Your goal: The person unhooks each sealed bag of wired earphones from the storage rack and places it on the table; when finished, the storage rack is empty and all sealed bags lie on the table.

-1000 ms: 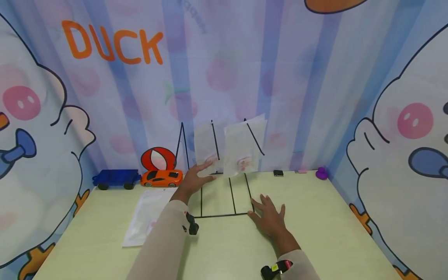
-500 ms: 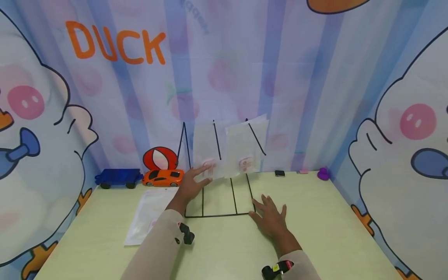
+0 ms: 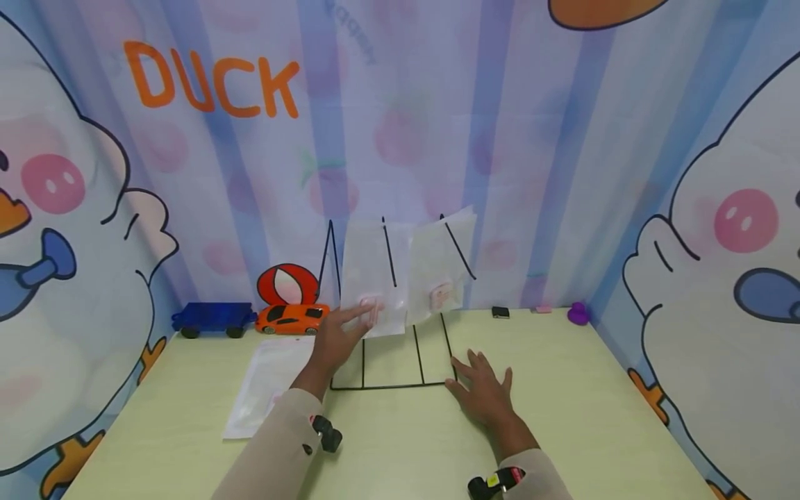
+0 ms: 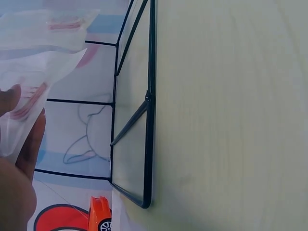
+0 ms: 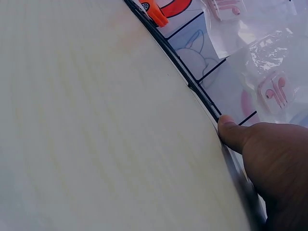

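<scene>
Two white plastic bags hang on prongs of a black wire rack. My left hand pinches the lower part of the left bag, thumb in front and fingers behind. Pink earphones show through that bag's film. Beside it, the right bag hangs tilted, with pink-and-white earphones in a case inside. My right hand rests at the rack's front right corner, thumb on the front rod and the other fingers spread. The rack's left prong carries no bag.
On the table's left side lies another white bag. Behind it stand an orange toy car and a blue toy wagon. Along the back right are a small black item, a pink piece and a purple duck-shaped object.
My left hand has come slightly down and toward me, drawing the left bag's lower end forward and lower. My right hand has stayed at the rack's corner.
</scene>
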Motion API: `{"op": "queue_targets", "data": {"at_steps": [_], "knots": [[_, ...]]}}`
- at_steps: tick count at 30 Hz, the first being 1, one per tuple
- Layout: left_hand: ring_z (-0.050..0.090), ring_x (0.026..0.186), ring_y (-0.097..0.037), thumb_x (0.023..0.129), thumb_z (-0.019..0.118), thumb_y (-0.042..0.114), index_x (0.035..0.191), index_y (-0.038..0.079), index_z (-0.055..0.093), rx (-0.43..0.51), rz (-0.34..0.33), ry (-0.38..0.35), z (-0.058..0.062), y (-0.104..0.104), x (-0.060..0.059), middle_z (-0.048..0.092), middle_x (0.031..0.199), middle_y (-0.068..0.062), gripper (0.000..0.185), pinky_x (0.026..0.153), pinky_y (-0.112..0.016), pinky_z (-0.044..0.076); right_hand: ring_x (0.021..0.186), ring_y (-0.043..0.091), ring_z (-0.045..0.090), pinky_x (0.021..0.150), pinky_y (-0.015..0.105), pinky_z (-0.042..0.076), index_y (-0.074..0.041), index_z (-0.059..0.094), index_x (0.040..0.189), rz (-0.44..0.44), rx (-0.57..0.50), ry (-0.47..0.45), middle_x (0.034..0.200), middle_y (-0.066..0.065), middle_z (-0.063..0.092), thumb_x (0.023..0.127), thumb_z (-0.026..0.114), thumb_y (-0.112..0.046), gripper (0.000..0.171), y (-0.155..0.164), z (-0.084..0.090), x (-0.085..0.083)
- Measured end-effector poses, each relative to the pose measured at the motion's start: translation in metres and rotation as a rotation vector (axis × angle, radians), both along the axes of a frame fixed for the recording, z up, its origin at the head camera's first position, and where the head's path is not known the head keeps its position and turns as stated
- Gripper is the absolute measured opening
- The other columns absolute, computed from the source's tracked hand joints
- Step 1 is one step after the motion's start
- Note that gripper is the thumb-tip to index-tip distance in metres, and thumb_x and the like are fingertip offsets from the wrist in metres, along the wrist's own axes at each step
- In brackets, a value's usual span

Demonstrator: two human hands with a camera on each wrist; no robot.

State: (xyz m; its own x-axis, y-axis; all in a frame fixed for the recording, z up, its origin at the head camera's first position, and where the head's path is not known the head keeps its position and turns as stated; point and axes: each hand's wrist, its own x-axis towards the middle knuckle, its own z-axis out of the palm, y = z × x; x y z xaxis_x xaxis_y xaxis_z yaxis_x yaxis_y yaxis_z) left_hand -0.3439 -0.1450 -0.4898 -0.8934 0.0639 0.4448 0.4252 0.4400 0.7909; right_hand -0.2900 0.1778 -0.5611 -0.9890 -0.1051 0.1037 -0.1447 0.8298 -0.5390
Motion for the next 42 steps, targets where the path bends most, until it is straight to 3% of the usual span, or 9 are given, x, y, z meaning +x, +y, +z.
{"op": "queue_targets", "data": {"at_steps": [4,17,28,42], "knots": [[0.069,0.136,-0.037,0.099,0.081,0.012,0.135,0.015,0.078,-0.014,-0.009,0.048,-0.002,-0.003,0.007,0.075,0.141,-0.012,0.036,0.111,-0.060,0.057,0.169,0.042,0.023,0.127,0.084,-0.005,-0.023,0.057,0.160,0.003,0.007,-0.007,0.178,0.017,0.035,0.109,0.063,-0.047,0.058,0.000,-0.001,0.000],[0.070,0.134,-0.036,0.099,0.081,0.013,0.135,0.020,0.079,-0.056,-0.019,0.100,-0.007,-0.009,0.034,0.077,0.140,-0.009,0.037,0.108,-0.061,0.059,0.168,0.044,0.025,0.127,0.084,-0.004,-0.021,0.059,0.159,-0.003,-0.011,0.018,0.176,0.019,0.038,0.108,0.065,-0.046,0.057,-0.001,0.000,0.002],[0.069,0.136,-0.038,0.098,0.081,0.010,0.136,0.015,0.078,-0.020,-0.034,0.058,-0.006,-0.012,0.057,0.075,0.142,-0.014,0.038,0.112,-0.060,0.056,0.169,0.043,0.023,0.127,0.084,-0.005,-0.022,0.058,0.160,-0.003,-0.002,-0.002,0.178,0.018,0.036,0.108,0.064,-0.047,0.058,-0.001,0.001,0.001],[0.074,0.127,-0.037,0.096,0.082,0.005,0.134,0.013,0.079,-0.008,-0.067,0.124,-0.010,-0.018,0.071,0.078,0.136,-0.013,0.039,0.107,-0.059,0.059,0.169,0.042,0.022,0.127,0.084,-0.005,-0.023,0.057,0.161,-0.006,0.017,-0.012,0.178,0.017,0.035,0.108,0.064,-0.045,0.058,-0.001,0.001,0.000]]}}
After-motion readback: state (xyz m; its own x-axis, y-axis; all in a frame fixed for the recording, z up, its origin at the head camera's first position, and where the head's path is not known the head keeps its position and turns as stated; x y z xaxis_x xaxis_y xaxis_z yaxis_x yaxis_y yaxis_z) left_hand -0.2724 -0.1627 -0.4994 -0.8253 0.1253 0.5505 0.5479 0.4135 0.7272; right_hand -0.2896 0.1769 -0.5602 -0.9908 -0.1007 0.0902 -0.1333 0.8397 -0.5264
